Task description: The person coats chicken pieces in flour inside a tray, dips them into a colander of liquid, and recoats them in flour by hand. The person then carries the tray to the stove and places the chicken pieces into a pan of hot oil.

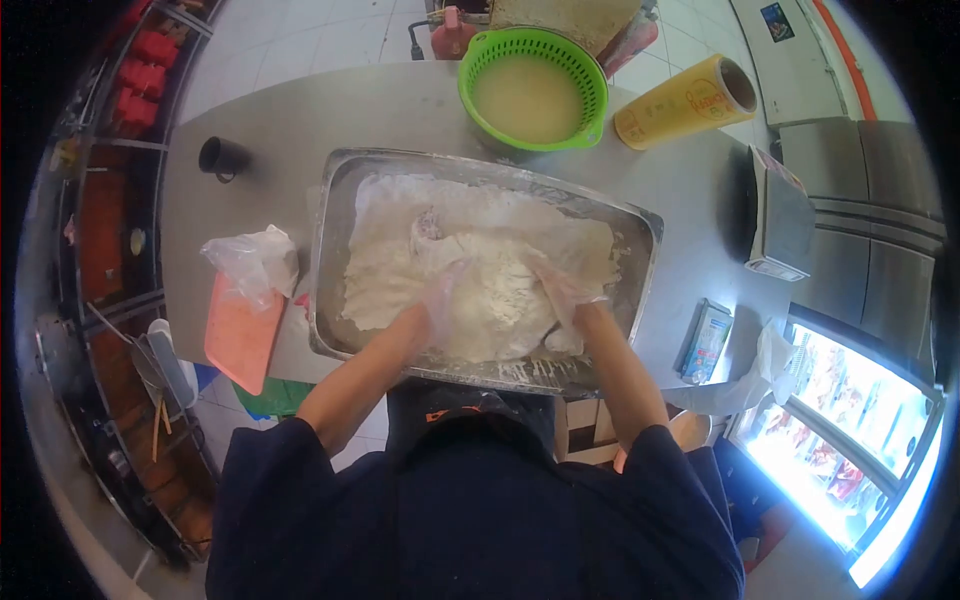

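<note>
A large metal tray (640, 225) lies in front of me, spread with white flour (400, 300). Both my hands are inside it, on either side of a loose mound of flour (500, 290) in the middle. My left hand (446, 298), in a clear plastic glove, presses into the mound's left side. On the right side is my right hand (562, 288), gloved the same way. Flour covers most of the fingers of both hands, so their grip is hidden. A pinkish lump (428, 222), partly coated, shows beyond my left hand.
Behind the tray stands a green colander (470, 105) with cloudy pale liquid, beside a yellow roll of film (680, 105). Left are a black mug (222, 157), a plastic bag (255, 262) and a pink cutting board (240, 335). A scale (780, 215) and a blue packet (708, 342) sit right.
</note>
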`<control>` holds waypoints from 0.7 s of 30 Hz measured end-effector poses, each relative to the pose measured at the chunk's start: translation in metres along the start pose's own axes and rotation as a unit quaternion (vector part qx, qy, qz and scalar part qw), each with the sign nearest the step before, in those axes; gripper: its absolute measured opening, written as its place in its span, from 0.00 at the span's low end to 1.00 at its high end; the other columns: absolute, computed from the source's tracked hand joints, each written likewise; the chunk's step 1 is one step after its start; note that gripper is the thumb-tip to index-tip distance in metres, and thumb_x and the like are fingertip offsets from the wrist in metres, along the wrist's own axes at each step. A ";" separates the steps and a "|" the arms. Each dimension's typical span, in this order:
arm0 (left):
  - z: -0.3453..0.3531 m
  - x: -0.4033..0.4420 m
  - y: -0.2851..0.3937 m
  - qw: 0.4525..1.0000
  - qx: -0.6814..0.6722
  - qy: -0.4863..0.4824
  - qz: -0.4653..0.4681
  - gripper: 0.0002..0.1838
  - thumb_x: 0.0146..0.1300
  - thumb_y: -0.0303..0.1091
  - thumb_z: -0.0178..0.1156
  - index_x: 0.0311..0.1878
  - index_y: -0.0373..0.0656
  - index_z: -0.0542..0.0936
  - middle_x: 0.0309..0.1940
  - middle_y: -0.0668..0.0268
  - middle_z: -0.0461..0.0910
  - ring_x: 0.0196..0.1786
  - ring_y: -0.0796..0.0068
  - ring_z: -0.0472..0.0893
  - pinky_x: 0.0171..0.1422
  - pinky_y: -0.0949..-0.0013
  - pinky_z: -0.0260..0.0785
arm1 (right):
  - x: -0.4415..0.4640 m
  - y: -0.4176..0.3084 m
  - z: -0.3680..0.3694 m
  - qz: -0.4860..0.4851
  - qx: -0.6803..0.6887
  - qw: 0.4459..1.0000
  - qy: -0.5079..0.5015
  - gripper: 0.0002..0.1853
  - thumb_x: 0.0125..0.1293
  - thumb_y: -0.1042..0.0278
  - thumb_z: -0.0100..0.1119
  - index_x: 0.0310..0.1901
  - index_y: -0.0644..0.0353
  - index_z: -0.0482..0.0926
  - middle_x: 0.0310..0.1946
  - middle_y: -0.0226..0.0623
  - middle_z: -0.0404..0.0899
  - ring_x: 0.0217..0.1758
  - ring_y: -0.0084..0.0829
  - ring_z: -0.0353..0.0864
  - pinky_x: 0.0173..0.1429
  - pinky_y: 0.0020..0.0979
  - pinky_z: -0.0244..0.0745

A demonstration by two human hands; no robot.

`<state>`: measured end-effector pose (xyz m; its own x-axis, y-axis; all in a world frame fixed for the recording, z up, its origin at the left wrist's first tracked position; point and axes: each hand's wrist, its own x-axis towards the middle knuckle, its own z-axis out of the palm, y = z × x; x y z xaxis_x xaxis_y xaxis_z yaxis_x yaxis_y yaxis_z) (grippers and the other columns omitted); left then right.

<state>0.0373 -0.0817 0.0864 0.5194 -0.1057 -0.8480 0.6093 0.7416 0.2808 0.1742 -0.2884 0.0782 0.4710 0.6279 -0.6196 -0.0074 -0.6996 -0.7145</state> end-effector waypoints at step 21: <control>-0.042 -0.001 0.075 0.747 0.578 0.290 0.155 0.39 0.71 0.65 0.56 0.69 0.38 0.77 0.59 0.53 0.84 0.64 0.57 0.81 0.70 0.58 0.70 | -0.048 0.024 0.023 0.256 0.046 0.940 0.221 0.44 0.71 0.27 0.51 0.67 0.65 0.77 0.60 0.55 0.82 0.63 0.49 0.82 0.67 0.46 0.74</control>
<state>0.0569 0.0016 0.0892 0.5996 0.5060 -0.6201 0.7984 -0.4316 0.4198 0.1313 -0.3280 0.0832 0.7056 -0.0009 -0.7087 -0.3994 -0.8266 -0.3966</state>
